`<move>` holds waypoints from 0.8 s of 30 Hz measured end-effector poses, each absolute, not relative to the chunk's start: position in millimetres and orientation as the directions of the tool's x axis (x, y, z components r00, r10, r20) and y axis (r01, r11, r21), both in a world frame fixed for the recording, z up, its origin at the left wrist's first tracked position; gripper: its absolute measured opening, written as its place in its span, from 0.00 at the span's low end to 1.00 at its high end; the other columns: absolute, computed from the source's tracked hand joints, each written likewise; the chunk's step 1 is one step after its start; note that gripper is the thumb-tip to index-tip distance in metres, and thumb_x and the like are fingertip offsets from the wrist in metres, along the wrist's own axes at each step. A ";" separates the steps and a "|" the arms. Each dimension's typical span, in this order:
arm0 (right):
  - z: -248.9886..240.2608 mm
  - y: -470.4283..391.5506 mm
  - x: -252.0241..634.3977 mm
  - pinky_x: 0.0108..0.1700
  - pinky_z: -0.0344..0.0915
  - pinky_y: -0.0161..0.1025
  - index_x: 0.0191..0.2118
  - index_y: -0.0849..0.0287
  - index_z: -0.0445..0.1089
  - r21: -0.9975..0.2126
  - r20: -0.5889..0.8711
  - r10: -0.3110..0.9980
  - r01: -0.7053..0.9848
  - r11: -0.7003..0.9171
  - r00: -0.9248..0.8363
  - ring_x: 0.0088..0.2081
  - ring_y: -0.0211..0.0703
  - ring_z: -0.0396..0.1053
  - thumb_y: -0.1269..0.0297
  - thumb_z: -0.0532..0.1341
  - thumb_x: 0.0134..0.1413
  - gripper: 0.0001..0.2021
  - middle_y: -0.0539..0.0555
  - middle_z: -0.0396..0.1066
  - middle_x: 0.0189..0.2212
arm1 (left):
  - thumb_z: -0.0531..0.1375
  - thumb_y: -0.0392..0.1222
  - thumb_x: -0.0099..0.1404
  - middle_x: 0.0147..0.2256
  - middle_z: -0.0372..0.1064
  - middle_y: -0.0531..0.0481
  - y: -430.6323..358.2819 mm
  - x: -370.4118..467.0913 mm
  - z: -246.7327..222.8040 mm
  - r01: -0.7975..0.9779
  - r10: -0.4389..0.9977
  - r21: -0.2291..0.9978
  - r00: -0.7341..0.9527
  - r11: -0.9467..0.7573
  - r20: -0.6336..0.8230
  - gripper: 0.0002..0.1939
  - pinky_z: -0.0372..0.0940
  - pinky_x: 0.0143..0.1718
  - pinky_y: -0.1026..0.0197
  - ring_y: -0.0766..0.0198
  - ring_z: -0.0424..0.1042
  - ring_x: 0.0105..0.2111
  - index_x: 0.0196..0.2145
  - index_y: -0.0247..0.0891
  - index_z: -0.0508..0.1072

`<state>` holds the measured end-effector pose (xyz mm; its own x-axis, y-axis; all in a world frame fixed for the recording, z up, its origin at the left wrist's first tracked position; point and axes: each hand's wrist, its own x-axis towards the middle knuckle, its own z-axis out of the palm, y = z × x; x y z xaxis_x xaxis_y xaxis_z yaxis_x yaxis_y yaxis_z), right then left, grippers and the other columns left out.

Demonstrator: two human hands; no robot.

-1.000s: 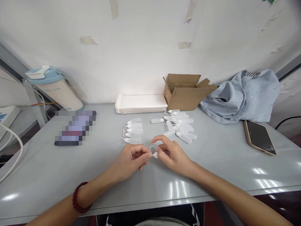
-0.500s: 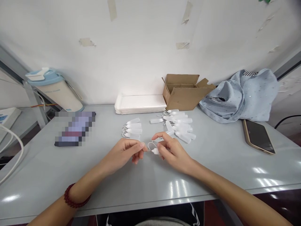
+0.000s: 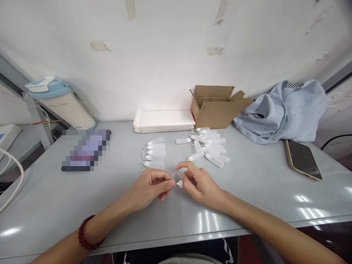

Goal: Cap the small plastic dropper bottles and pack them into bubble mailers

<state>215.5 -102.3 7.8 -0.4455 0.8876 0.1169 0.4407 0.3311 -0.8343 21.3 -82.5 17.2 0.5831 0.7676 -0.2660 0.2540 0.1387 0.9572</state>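
Between my hands is a small white bottle (image 3: 179, 183) with a thin looped cord at its tip. My right hand (image 3: 202, 183) is closed on the bottle, its index finger stretched out above and most of the bottle hidden. My left hand (image 3: 154, 187) pinches the cord loop (image 3: 177, 174) between thumb and fingers. Just beyond my left hand lies a column of several similar bottles (image 3: 156, 146), their cords to the left. Past my right hand is a loose pile of several more bottles (image 3: 213, 143).
A stack of white trays (image 3: 165, 120) and an open cardboard box (image 3: 217, 112) stand against the wall. At the left are a tumbler (image 3: 64, 106) and a blurred phone (image 3: 88, 150); at the right, a blue cloth bag (image 3: 291, 113) and another phone (image 3: 304, 159).
Both hands have moved slightly toward the table's front edge, with the bottle and cord between them. More of the nearest bottle in the left column now shows.
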 end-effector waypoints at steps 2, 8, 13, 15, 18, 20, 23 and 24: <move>7.0 -103.0 215.0 0.22 0.46 0.31 0.45 0.58 0.57 -0.827 0.134 0.883 0.440 0.350 -0.450 0.17 0.32 0.50 0.73 0.49 0.53 0.13 0.39 0.50 0.15 | 0.57 0.44 0.62 0.20 0.65 0.55 -82.8 21.1 16.6 0.242 0.763 0.959 0.589 0.148 -0.267 0.13 0.59 0.23 0.67 0.71 0.62 0.19 0.24 0.34 0.72; 4.5 -104.0 213.9 0.22 0.46 0.30 0.46 0.60 0.56 -0.782 0.199 0.863 0.456 0.426 -0.465 0.16 0.32 0.49 0.74 0.49 0.54 0.13 0.39 0.48 0.16 | 0.57 0.44 0.62 0.20 0.65 0.55 -84.8 23.3 17.9 0.255 0.763 0.956 0.586 0.145 -0.272 0.13 0.58 0.23 0.67 0.71 0.62 0.19 0.23 0.34 0.71; 10.7 -98.1 218.8 0.25 0.52 0.32 0.49 0.60 0.54 -0.766 0.171 0.856 0.481 0.427 -0.488 0.19 0.34 0.54 0.68 0.48 0.60 0.12 0.42 0.55 0.19 | 0.57 0.45 0.62 0.21 0.65 0.55 -78.1 15.9 22.0 0.292 0.780 0.953 0.578 0.077 -0.239 0.13 0.59 0.25 0.67 0.70 0.63 0.21 0.26 0.35 0.72; 14.4 -91.8 223.8 0.28 0.56 0.33 0.51 0.60 0.53 -0.770 0.173 0.873 0.490 0.409 -0.456 0.23 0.36 0.59 0.64 0.48 0.62 0.13 0.45 0.61 0.23 | 0.58 0.46 0.62 0.22 0.66 0.55 -70.6 7.0 27.1 0.318 0.817 0.948 0.537 0.034 -0.209 0.13 0.59 0.25 0.67 0.70 0.63 0.21 0.27 0.35 0.73; 17.0 -80.4 233.2 0.31 0.60 0.35 0.51 0.59 0.53 -0.766 0.193 0.913 0.526 0.369 -0.359 0.29 0.38 0.64 0.62 0.48 0.63 0.13 0.51 0.66 0.30 | 0.59 0.48 0.61 0.24 0.67 0.54 -57.3 -10.6 36.3 0.415 0.866 0.910 0.457 -0.006 -0.203 0.13 0.59 0.27 0.66 0.69 0.63 0.22 0.27 0.36 0.74; 16.5 -73.9 238.9 0.29 0.60 0.34 0.51 0.58 0.54 -0.746 0.199 0.928 0.564 0.353 -0.316 0.28 0.37 0.64 0.62 0.49 0.62 0.13 0.52 0.67 0.33 | 0.59 0.49 0.61 0.24 0.67 0.54 -49.4 -21.8 40.7 0.463 0.884 0.886 0.423 -0.022 -0.200 0.13 0.59 0.29 0.66 0.69 0.63 0.23 0.28 0.37 0.74; 15.1 -68.7 244.3 0.28 0.59 0.35 0.49 0.58 0.56 -0.651 0.203 0.919 0.655 0.384 -0.337 0.27 0.37 0.63 0.65 0.50 0.61 0.11 0.53 0.68 0.36 | 0.59 0.49 0.61 0.25 0.67 0.54 -41.1 -33.3 41.7 0.516 0.893 0.856 0.401 -0.034 -0.206 0.12 0.59 0.29 0.66 0.69 0.62 0.24 0.30 0.38 0.75; 14.9 -68.1 245.1 0.29 0.60 0.35 0.47 0.58 0.58 -0.597 0.202 0.909 0.691 0.409 -0.364 0.27 0.36 0.63 0.66 0.50 0.61 0.10 0.53 0.68 0.37 | 0.59 0.49 0.61 0.25 0.67 0.53 -39.1 -35.4 40.9 0.527 0.894 0.849 0.397 -0.038 -0.207 0.12 0.58 0.29 0.65 0.69 0.62 0.24 0.30 0.38 0.76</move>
<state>245.1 -68.1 14.9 -0.3642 0.9092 0.2015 0.6905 0.4089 -0.5967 -35.4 -39.1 40.9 0.3974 0.8939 -0.2075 0.5274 -0.0375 0.8488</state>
